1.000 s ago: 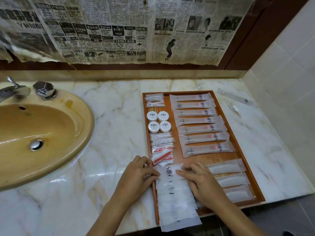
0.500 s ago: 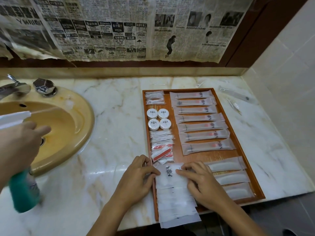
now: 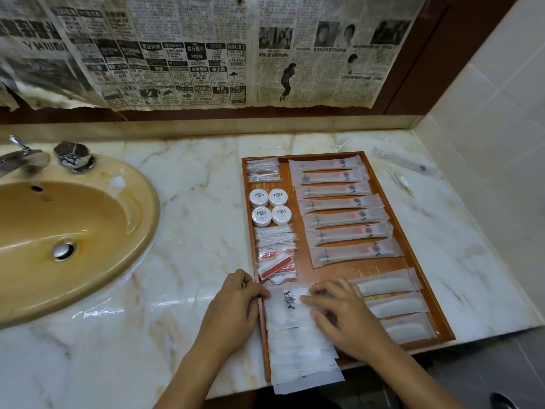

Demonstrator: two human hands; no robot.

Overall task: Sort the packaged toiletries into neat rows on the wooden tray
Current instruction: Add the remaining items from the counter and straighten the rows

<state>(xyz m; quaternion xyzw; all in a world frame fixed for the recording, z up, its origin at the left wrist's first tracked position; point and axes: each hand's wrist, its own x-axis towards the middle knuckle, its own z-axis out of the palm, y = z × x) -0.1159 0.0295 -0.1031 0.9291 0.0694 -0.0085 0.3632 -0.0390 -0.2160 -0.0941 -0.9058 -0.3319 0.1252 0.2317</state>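
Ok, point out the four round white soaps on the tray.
In the head view, the round white soaps sit in the wooden tray's left column, beside the long sachets.

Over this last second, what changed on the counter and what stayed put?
A second person's hand with a green spray bottle appeared at the left by the sink half a second ago and is now gone. Left hand and right hand stay pressed on the overlapping white sachets in the wooden tray; nothing else moved.
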